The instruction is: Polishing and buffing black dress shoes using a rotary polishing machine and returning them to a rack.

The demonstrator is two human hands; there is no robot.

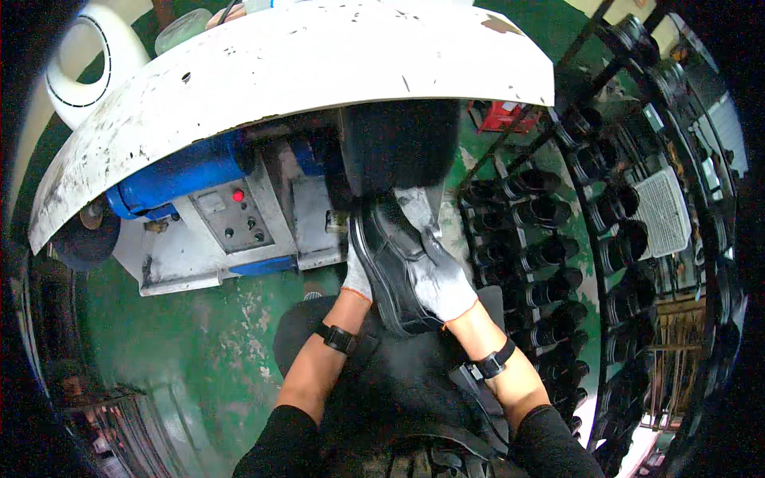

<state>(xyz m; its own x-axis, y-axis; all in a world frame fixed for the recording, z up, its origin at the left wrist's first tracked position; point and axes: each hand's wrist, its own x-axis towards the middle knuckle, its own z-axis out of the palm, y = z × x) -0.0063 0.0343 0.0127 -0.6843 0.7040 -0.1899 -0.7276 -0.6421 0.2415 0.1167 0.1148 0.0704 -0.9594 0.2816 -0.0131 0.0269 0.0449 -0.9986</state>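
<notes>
A black shoe (392,263) is held between my two hands, its toe pointing away from me toward a wide dark roller (402,147) under a white machine hood. The toe meets the roller's lower edge in the picture; whether they touch, I cannot tell. My left hand (356,269), in a white work glove with an orange cuff, grips the shoe along its left side, with most of its fingers hidden behind it. On the other side my right hand (443,280), in a matching glove smudged dark, closes round the shoe's upper near the opening.
The white hood (335,68), stained and chipped, arches across the far side. Left of the roller stand a blue motor (183,179) and a grey control panel (231,219) with a red button. On the right, racks carry rows of black shoes (546,211). Green floor (199,342) shows at left.
</notes>
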